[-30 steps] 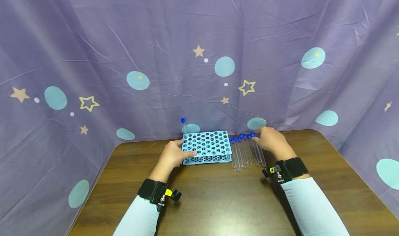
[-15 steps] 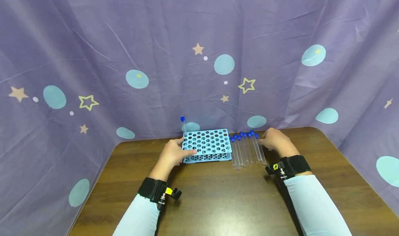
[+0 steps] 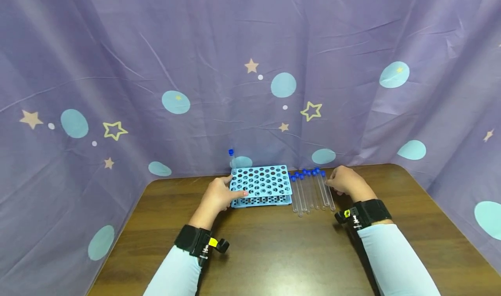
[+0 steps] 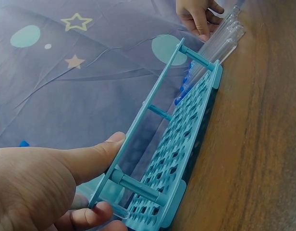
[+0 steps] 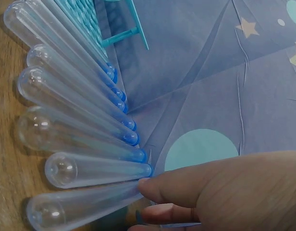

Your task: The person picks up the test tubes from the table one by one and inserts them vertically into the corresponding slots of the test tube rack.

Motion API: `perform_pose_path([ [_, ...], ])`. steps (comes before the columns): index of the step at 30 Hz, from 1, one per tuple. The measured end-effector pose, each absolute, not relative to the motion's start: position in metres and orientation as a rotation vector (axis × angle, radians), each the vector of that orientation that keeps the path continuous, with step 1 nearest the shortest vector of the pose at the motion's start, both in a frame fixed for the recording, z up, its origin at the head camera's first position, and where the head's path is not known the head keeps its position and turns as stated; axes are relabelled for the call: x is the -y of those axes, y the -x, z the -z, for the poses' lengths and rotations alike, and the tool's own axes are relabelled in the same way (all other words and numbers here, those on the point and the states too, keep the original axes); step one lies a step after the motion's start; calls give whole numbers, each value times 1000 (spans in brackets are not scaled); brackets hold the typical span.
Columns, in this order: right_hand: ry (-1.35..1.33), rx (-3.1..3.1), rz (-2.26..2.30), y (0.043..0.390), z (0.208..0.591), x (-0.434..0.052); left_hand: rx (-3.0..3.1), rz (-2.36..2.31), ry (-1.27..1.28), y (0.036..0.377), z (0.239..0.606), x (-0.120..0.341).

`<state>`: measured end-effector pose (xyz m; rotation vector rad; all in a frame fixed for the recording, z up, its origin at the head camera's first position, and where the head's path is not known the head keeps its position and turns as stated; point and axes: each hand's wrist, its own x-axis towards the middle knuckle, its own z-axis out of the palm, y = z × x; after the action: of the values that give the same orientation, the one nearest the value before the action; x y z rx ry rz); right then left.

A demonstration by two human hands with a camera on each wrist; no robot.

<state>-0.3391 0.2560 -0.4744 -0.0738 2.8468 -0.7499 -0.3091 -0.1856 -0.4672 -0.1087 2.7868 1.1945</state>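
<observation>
A light-blue test tube rack (image 3: pixel 261 185) lies on the brown table (image 3: pixel 274 252). One blue-capped tube (image 3: pixel 232 159) stands in its far left corner. My left hand (image 3: pixel 234 187) grips the rack's left end; in the left wrist view the thumb (image 4: pixel 90 156) lies on the top rail of the rack (image 4: pixel 186 139) with a finger curled under it. Several capped clear tubes (image 3: pixel 311 191) lie side by side just right of the rack. My right hand (image 3: pixel 332 183) is at the rightmost one. In the right wrist view, thumb and finger (image 5: pixel 147 198) pinch that tube (image 5: pixel 80 204) near its cap.
A purple curtain (image 3: pixel 235 48) with stars and dots hangs close behind the rack and wraps both sides of the table. The table's right edge (image 3: pixel 438 204) lies beyond my right hand. Bare wood (image 3: pixel 274 235) fills the near half.
My right hand has drawn back from over the tube caps to the rightmost tube's side. The left hand and rack have stayed put.
</observation>
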Motion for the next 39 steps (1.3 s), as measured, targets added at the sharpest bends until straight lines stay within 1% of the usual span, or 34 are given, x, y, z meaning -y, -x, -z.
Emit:
perform_pose_path([
  [9, 81, -2885, 759, 340, 476, -253, -2804, -1173, 97, 307, 468, 186],
  [18, 132, -2959, 641, 343, 481, -254, -2820, -1170, 83, 309, 469, 186],
  [39, 117, -2992, 638, 346, 487, -253, -2823, -1169, 68, 310, 470, 187],
])
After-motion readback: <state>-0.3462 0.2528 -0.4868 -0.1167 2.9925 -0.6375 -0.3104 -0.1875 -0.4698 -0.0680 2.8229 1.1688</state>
